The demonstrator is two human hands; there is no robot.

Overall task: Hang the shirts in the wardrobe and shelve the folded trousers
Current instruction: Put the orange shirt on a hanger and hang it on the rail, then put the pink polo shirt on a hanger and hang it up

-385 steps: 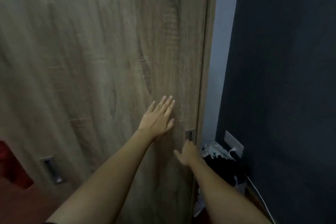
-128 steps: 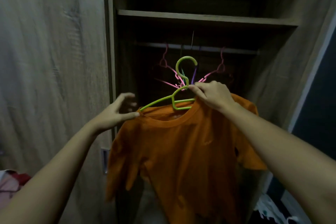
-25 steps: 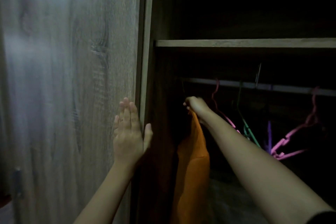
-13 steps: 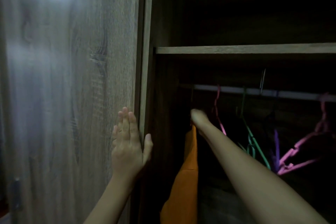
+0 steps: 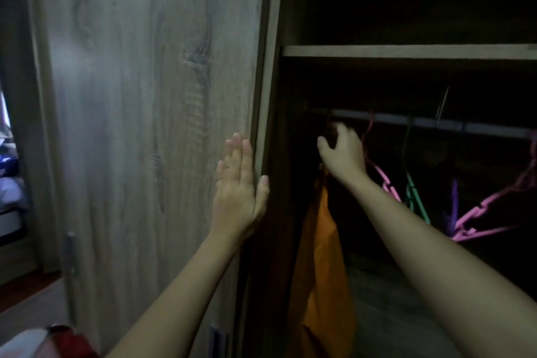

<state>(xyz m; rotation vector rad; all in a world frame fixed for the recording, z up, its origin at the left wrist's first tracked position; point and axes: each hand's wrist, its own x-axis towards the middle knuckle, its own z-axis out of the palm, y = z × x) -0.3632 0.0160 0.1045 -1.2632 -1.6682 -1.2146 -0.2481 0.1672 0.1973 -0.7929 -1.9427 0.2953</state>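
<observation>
Dim light, bedding [image 5: 10, 193] far left, reddish floor [image 5: 26, 280]

You've got nothing to read here — no lettering shows on the wardrobe door [image 5: 130, 125], the shelf edge [image 5: 406, 51] or the orange shirt [image 5: 325, 256]. That shirt hangs edge-on to you in deep shadow, so any print on it may simply be turned away — too dark to tell.
</observation>
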